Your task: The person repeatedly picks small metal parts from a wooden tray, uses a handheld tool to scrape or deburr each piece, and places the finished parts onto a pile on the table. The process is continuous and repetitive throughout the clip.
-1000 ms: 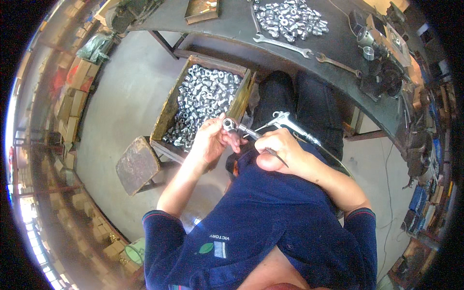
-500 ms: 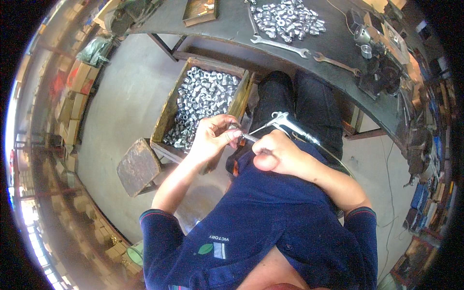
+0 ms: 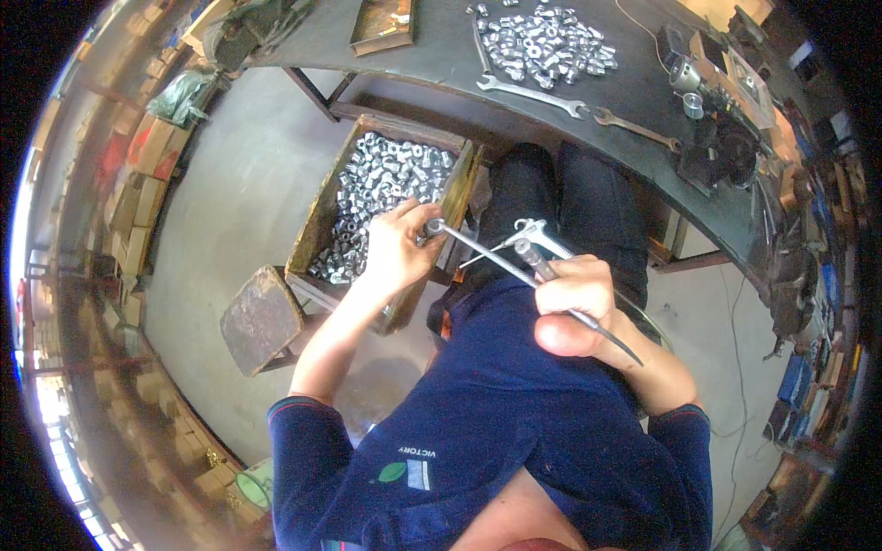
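Note:
My right hand [image 3: 577,296], over my lap, is closed around a long metal ring-ended wrench [image 3: 482,250] with a tapered tail. A short metal cylinder [image 3: 536,260] also sticks out of the same fist. Beside the wrench's ring end, my left hand [image 3: 395,250] has its fingers curled in a pinch around a small piece, mostly hidden by the fingers. Just past my left hand stands a wooden crate [image 3: 317,220] full of shiny metal fittings [image 3: 390,170]. A silver air blow gun [image 3: 542,237] lies on my lap behind the wrench, its hose running right.
Ahead, a dark workbench [image 3: 432,64] bears a heap of fittings [image 3: 547,44], two open-ended wrenches [image 3: 533,95] [image 3: 638,130] and a shallow tray [image 3: 384,26]. A wooden stool [image 3: 262,321] stands left of the crate. Shelves of boxes line the left side.
My right hand has moved right and slightly down, and the long wrench and short cylinder now show clearly in it. My left hand has turned and its fingers have curled in more.

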The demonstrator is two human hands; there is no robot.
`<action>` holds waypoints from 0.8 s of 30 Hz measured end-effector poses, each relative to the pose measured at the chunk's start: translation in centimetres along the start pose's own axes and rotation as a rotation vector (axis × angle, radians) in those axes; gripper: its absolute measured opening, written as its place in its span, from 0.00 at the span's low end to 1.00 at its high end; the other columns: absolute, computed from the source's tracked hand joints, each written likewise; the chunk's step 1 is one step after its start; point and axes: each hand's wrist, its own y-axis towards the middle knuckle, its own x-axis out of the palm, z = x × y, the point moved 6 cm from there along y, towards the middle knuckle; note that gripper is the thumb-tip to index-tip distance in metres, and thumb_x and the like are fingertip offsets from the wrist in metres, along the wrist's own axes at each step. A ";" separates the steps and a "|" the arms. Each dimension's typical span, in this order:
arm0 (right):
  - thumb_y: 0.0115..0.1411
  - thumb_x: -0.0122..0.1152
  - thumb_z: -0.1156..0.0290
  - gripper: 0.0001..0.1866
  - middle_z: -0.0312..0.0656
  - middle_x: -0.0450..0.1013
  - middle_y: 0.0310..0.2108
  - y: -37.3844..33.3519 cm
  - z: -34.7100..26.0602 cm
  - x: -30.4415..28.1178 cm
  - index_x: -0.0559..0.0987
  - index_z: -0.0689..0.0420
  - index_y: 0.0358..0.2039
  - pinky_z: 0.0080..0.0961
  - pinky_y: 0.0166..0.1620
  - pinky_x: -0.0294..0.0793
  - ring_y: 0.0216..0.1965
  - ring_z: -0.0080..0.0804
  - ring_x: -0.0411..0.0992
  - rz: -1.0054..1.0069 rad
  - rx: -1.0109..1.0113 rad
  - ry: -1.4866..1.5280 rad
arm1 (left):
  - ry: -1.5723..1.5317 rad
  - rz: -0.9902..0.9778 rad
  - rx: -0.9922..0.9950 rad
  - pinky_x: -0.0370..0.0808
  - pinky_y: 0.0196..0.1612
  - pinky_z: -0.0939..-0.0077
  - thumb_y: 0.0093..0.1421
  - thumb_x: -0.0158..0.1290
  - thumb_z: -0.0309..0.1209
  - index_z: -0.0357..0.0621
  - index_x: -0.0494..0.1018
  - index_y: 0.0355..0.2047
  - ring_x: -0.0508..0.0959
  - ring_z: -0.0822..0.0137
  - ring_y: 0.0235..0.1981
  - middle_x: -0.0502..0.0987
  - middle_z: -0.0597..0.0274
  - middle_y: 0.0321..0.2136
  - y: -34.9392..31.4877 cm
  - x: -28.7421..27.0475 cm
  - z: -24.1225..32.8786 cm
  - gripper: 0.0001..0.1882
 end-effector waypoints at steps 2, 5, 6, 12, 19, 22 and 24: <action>0.39 0.59 0.70 0.11 0.41 0.59 0.13 0.4 -0.3 0.4 0.66 0.57 0.12 0.32 0.17 0.57 0.13 0.37 0.61 -0.009 -0.013 -0.049 | -0.002 0.020 -0.020 0.73 0.26 0.71 0.38 0.60 0.23 0.41 0.75 0.30 0.77 0.56 0.24 0.74 0.56 0.25 -0.2 0.3 -0.1 0.14; 0.44 0.58 0.64 0.16 0.38 0.56 0.11 0.2 0.7 0.9 0.64 0.55 0.10 0.29 0.17 0.54 0.12 0.34 0.59 0.085 0.034 -0.055 | 0.021 0.006 0.001 0.73 0.26 0.70 0.37 0.61 0.23 0.40 0.75 0.30 0.77 0.56 0.24 0.74 0.57 0.24 -0.1 0.6 -0.2 0.15; 0.43 0.57 0.67 0.14 0.40 0.57 0.11 0.3 0.8 1.1 0.64 0.56 0.11 0.30 0.17 0.55 0.12 0.35 0.60 0.046 0.069 -0.070 | 0.034 0.011 0.035 0.72 0.26 0.71 0.37 0.60 0.23 0.40 0.75 0.30 0.76 0.57 0.22 0.74 0.56 0.24 -0.1 0.7 -0.1 0.15; 0.43 0.59 0.67 0.11 0.46 0.65 0.15 0.6 5.2 4.0 0.67 0.57 0.14 0.40 0.20 0.65 0.16 0.45 0.67 -0.090 0.085 -0.227 | 0.052 -0.085 0.170 0.73 0.26 0.67 0.37 0.60 0.25 0.40 0.75 0.32 0.77 0.54 0.24 0.75 0.53 0.23 0.4 3.5 2.5 0.17; 0.38 0.60 0.73 0.12 0.42 0.59 0.13 -1.3 1.0 -1.1 0.63 0.56 0.12 0.37 0.18 0.62 0.14 0.42 0.63 0.102 -0.022 -0.376 | 0.084 -0.038 0.018 0.76 0.32 0.71 0.40 0.58 0.26 0.38 0.77 0.32 0.80 0.58 0.27 0.78 0.45 0.25 9.7 6.1 0.5 0.15; 0.38 0.60 0.73 0.13 0.44 0.59 0.14 -1.4 0.2 -2.8 0.62 0.56 0.12 0.37 0.19 0.61 0.15 0.44 0.62 0.113 0.028 -0.345 | -0.178 -0.056 -0.034 0.77 0.31 0.74 0.45 0.57 0.24 0.34 0.72 0.42 0.80 0.64 0.27 0.79 0.47 0.27 18.7 6.7 0.3 0.21; 0.39 0.60 0.73 0.13 0.44 0.59 0.14 -1.8 0.6 -2.8 0.62 0.56 0.13 0.37 0.19 0.60 0.16 0.44 0.62 0.130 0.054 -0.329 | -0.638 -0.049 -0.153 0.77 0.31 0.75 0.49 0.56 0.22 0.28 0.63 0.51 0.80 0.65 0.28 0.78 0.46 0.33 23.1 6.6 0.9 0.28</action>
